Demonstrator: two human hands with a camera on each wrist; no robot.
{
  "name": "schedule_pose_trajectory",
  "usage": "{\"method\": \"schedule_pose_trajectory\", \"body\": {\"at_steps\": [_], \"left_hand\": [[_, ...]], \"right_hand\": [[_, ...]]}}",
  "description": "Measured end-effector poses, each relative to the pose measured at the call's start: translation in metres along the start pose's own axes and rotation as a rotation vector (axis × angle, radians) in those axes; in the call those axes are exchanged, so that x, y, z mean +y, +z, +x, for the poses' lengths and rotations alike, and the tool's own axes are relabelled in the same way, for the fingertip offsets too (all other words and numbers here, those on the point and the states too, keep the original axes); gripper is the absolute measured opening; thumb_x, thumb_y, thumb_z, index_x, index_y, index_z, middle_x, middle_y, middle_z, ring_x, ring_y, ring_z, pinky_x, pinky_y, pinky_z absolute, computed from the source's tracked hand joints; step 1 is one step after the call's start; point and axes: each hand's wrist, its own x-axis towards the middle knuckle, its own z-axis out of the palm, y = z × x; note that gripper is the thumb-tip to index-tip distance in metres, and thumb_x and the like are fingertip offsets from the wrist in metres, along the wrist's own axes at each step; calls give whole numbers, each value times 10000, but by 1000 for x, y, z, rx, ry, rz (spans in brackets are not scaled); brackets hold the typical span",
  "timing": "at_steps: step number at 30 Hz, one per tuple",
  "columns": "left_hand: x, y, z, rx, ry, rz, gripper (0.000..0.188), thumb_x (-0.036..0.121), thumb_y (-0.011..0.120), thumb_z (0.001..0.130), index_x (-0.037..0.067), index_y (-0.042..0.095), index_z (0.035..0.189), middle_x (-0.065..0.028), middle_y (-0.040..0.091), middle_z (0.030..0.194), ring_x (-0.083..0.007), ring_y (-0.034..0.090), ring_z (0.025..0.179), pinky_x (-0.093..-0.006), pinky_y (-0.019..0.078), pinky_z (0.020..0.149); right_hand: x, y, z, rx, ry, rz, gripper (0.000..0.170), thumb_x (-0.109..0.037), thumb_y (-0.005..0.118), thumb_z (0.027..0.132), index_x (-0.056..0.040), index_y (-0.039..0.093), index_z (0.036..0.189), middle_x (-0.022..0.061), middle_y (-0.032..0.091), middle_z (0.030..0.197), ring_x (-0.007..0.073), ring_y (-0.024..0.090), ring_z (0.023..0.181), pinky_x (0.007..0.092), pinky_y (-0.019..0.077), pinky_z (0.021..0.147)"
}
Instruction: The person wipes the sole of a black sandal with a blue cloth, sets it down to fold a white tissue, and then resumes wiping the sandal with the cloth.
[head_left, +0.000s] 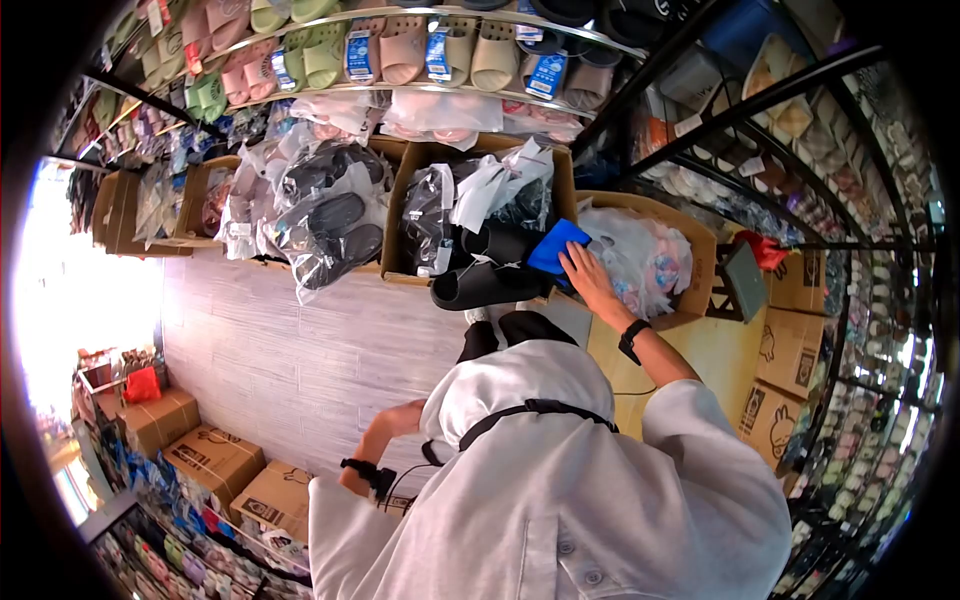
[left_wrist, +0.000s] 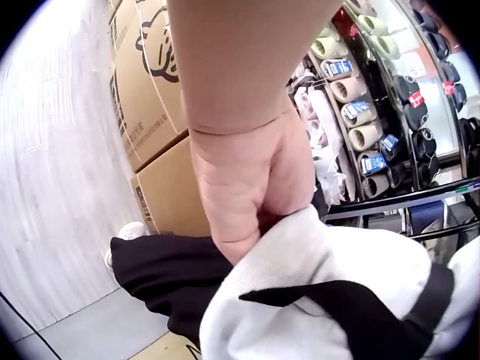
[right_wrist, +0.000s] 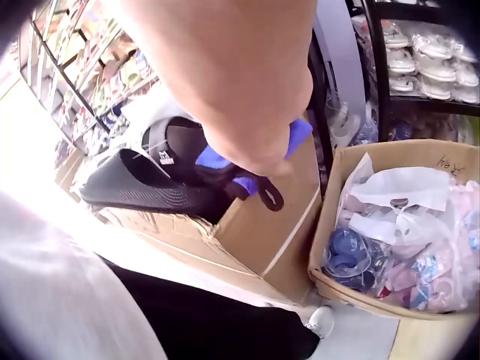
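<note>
My right hand [head_left: 593, 280] holds a blue cloth [head_left: 551, 248] with a black loop over the box edge, its fingers lying across the cloth. Beside the cloth is a pair of black slide slippers [head_left: 480, 286], joined by a thin tie, on the front rim of a cardboard box [head_left: 398, 215]. In the right wrist view, the ribbed sole of a black slipper [right_wrist: 142, 187] faces the camera, and the right hand [right_wrist: 251, 146] hides part of the cloth [right_wrist: 300, 133]. My left hand [left_wrist: 244, 176] is at the side of the white top [left_wrist: 300, 255], its fingertips hidden by the fabric.
Bagged dark slippers [head_left: 335, 215] fill the box to the left. An open box of bagged pink and blue footwear [right_wrist: 324, 225] stands right. Slipper shelves [head_left: 400, 85] rise behind, a black rack [head_left: 760, 140] at right. Closed cartons [head_left: 213, 460] line the floor [head_left: 260, 340] at lower left.
</note>
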Motion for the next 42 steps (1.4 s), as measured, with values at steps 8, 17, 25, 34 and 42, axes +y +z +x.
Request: {"method": "schedule_pose_trajectory", "body": {"at_steps": [8, 17, 25, 34, 42], "left_hand": [[139, -7, 28, 141, -677, -754, 553, 278, 605, 971, 68, 468, 1464, -63, 578, 1389, -176, 470, 1324, -320, 338, 1148], [84, 98, 85, 680, -540, -987, 550, 71, 563, 959, 37, 408, 1485, -89, 502, 1471, -203, 467, 1332, -351, 375, 1123], [59, 154, 164, 895, -672, -1043, 534, 64, 548, 956, 34, 423, 1474, -96, 515, 1457, -216, 481, 1324, -352, 383, 1116], [51, 179, 160, 807, -734, -1003, 517, 56, 531, 953, 31, 440, 1462, -104, 530, 1442, -231, 498, 1314, -353, 391, 1108], [60, 181, 113, 453, -823, -743, 504, 48, 516, 951, 28, 455, 1451, -112, 543, 1428, -244, 512, 1306, -354, 399, 1101]], "right_hand": [[7, 25, 15, 56, -208, -130, 629, -84, 513, 890, -29, 348, 1495, 140, 336, 1547, 299, 335, 1430, 416, 276, 1199], [41, 53, 33, 99, -382, 160, 610, -66, 541, 862, -188, 463, 1455, 118, 337, 1554, 317, 363, 1385, 442, 305, 1169], [56, 36, 34, 158, -464, 329, 470, -68, 555, 826, -139, 624, 1286, 106, 424, 1511, 312, 400, 1358, 439, 350, 1125], [55, 11, 21, 262, -137, 965, 403, -40, 613, 872, -37, 595, 1274, 155, 618, 1307, 303, 561, 1240, 382, 425, 1045], [61, -2, 6, -17, 696, 2194, 356, -332, 640, 976, -67, 632, 1214, 43, 689, 1134, 134, 628, 1042, 301, 487, 900]]}}
